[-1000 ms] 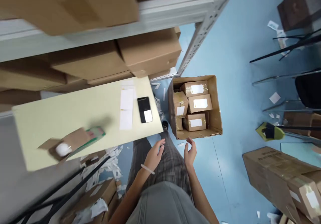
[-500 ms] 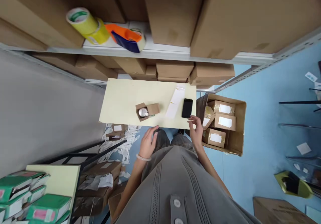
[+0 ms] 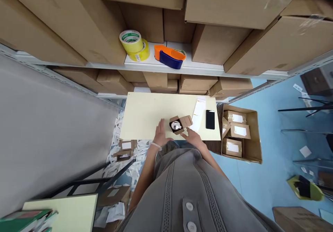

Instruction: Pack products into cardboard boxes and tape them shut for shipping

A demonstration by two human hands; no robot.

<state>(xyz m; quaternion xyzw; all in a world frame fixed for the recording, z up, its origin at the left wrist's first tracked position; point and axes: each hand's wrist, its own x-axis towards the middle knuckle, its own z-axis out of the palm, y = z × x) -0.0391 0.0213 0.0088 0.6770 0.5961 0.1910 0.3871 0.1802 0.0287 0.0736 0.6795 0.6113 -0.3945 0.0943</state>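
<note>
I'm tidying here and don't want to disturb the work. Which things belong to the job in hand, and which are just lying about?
In the job, it seems:
open box, left hand and right hand close by
silvery item inside it
white slips, perhaps

Probably just lying about:
phone
paper scraps on the floor

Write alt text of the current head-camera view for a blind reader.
A person's left hand and right hand are beside a small, open brown cardboard box holding a shiny silver object on a pale yellow tabletop. To the right lie a white paper strip and a black phone; past the tabletop's edge, a large cardboard carton holds smaller brown boxes.
</note>
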